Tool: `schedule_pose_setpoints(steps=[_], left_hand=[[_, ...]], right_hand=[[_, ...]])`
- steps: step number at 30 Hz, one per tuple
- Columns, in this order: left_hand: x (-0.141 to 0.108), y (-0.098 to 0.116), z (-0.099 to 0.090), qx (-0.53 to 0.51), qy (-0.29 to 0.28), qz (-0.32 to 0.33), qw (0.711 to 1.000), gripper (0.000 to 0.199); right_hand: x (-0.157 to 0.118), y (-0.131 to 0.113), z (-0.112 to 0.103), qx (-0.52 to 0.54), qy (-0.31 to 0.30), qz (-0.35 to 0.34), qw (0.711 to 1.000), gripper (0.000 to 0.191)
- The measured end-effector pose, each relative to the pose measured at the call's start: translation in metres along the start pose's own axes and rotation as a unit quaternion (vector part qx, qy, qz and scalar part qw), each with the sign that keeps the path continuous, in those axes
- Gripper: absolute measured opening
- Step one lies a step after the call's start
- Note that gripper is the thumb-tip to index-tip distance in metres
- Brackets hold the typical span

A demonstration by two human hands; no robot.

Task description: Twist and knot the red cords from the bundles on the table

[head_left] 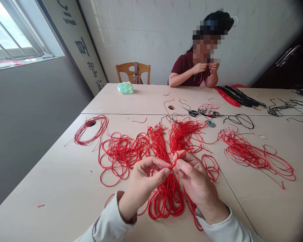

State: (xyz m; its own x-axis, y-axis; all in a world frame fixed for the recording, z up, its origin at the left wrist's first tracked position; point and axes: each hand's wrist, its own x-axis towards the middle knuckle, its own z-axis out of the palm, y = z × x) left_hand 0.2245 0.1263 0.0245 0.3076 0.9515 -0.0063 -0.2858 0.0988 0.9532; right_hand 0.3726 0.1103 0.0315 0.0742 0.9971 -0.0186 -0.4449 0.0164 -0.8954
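Both hands, left [147, 178] and right [199, 181], meet fingertip to fingertip, pinching a thin red twisted cord [173, 164] above the looped bundle of red braided cords [166, 198] on the pale wood-toned table [53, 181]. A loosened pinch could let the twist slacken; the loose red cord tangle [118, 151] beside the bundle could snag trailing strands. Toward the table's left edge lies the widest bare room; rightward, more cords crowd it.

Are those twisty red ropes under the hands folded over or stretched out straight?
Folded over: the twisty red ropes curve back on themselves in rounded loops at the end nearest the camera.
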Motion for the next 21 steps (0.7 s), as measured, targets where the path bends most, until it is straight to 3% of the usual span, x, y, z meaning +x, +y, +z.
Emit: schedule_pose_setpoints(steps=[21], left_hand=[[-0.0001,-0.0018,-0.0022,-0.009,-0.004,-0.008,1.0,0.012]], right_hand=[[0.0005,0.0018,-0.0009,-0.013,0.0,-0.006,1.0,0.008]])
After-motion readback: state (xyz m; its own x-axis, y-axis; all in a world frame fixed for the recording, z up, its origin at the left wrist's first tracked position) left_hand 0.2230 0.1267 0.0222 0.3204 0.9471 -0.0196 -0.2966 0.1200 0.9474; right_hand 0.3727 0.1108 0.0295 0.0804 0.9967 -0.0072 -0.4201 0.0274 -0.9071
